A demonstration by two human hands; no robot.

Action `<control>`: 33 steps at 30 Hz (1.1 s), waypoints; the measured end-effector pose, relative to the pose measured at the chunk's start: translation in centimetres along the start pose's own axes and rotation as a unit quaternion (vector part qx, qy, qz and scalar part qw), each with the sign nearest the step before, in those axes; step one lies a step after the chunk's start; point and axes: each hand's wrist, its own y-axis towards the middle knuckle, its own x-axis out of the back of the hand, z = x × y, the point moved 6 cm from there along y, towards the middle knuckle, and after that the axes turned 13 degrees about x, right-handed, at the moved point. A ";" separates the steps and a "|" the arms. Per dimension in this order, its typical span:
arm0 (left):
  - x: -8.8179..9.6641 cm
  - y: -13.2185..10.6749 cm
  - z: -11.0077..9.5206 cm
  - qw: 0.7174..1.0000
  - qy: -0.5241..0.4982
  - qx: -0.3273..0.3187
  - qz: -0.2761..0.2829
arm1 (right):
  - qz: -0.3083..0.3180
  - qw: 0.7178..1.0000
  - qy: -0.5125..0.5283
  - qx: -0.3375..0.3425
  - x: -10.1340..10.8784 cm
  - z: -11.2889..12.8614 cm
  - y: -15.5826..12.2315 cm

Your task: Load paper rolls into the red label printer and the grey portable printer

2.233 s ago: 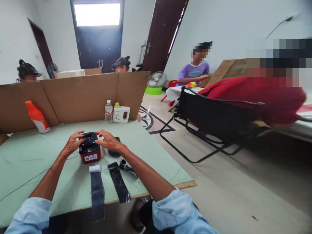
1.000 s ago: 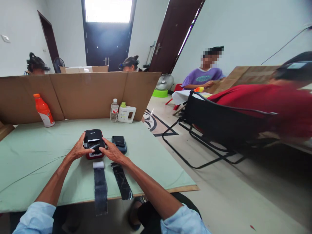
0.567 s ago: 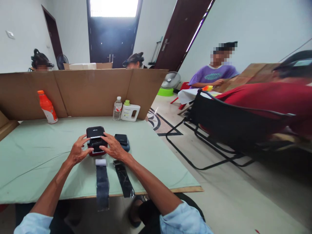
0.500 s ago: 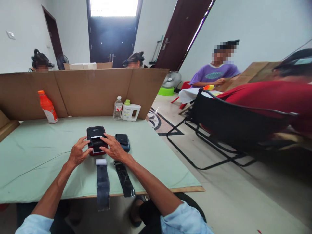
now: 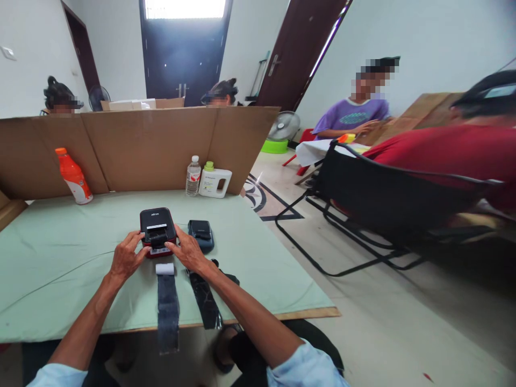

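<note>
A small black-and-red printer [image 5: 156, 219] with a slot across its top sits on the green tablecloth. My left hand [image 5: 127, 253] holds its left side, thumb at the front corner. At the right side my right hand [image 5: 188, 250] grips it, thumb near the front edge. A smaller dark blue-black device [image 5: 201, 232] lies just beyond my right hand. Towards me, a white roll with a dark strip [image 5: 167, 306] hangs over the table edge. Beside it lies a shiny black strip [image 5: 205, 298], partly covered by my right forearm.
Cardboard panels [image 5: 149, 150] wall off the table's back. Before them stand an orange bottle [image 5: 76, 177], a clear bottle [image 5: 193, 177] and a white jug [image 5: 213, 184]. A black folding chair [image 5: 387, 199] with a seated person is at right; other people sit beyond.
My right hand has slid from the printer's top down to its right side. My left hand stays at the left side. The view has shifted slightly.
</note>
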 end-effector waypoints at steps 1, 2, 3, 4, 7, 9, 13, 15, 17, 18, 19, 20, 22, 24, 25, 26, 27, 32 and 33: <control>0.0 0.0 -0.1 1.000 0.005 -0.003 0.000 | 0.000 1.000 -0.004 -0.001 -0.1 -0.1 0.0; 0.1 0.0 -0.3 1.000 0.009 -0.007 -0.001 | -0.002 1.000 -0.008 0.000 -0.1 -0.1 -0.1; 0.1 0.1 -0.4 1.000 0.013 -0.010 -0.003 | -0.004 1.000 -0.012 0.001 -0.1 -0.2 -0.1; 0.2 0.1 -0.5 1.000 0.016 -0.012 -0.005 | -0.007 1.000 -0.016 0.001 -0.2 -0.3 -0.1; 0.4 0.4 -0.6 1.000 0.020 -0.014 -0.004 | -0.008 1.000 -0.022 -0.008 -0.4 -0.6 -0.2; 0.6 0.8 -0.5 1.000 0.014 -0.008 0.012 | -0.005 1.000 -0.021 -0.016 -0.6 -0.9 -0.3; 1.0 1.6 -0.8 0.997 -0.034 0.000 0.071 | 0.000 1.000 -0.001 -0.009 -0.9 -1.1 -0.5; 1.2 2.1 -1.0 0.993 -0.064 0.010 0.094 | -0.005 1.000 0.011 0.013 -0.8 -1.1 -0.5; 1.3 2.7 -1.1 0.991 -0.086 0.030 0.102 | -0.019 0.999 0.003 0.047 -0.4 -1.1 -0.4; 1.3 3.1 -1.1 0.990 -0.094 0.040 0.102 | -0.025 0.998 -0.009 0.065 -0.2 -1.1 -0.4; 1.3 3.4 -1.1 0.989 -0.099 0.045 0.103 | -0.026 0.996 -0.025 0.083 -0.1 -1.1 -0.3; 1.2 3.7 -1.0 0.988 -0.098 0.047 0.105 | -0.021 0.994 -0.042 0.101 0.0 -1.1 -0.2; 0.9 4.3 -0.9 0.988 -0.084 0.040 0.120 | 0.002 0.988 -0.072 0.135 0.1 -0.9 0.1; 0.6 4.8 -0.5 0.988 -0.065 0.033 0.138 | 0.029 0.981 -0.097 0.165 0.1 -0.6 0.7; 0.5 4.9 -0.3 0.987 -0.058 0.031 0.145 | 0.038 0.978 -0.107 0.174 0.2 -0.3 1.0; 0.4 5.1 -0.1 0.987 -0.055 0.030 0.151 | 0.044 0.976 -0.113 0.181 0.3 -0.1 1.4; 0.4 5.2 0.2 0.986 -0.052 0.029 0.156 | 0.047 0.975 -0.117 0.186 0.5 0.2 1.9; 0.1 5.9 1.2 0.985 -0.045 0.038 0.164 | 0.050 0.977 -0.101 0.179 1.0 1.1 4.5; 0.0 6.2 1.3 0.985 -0.043 0.042 0.164 | 0.051 0.980 -0.094 0.169 1.0 1.1 5.0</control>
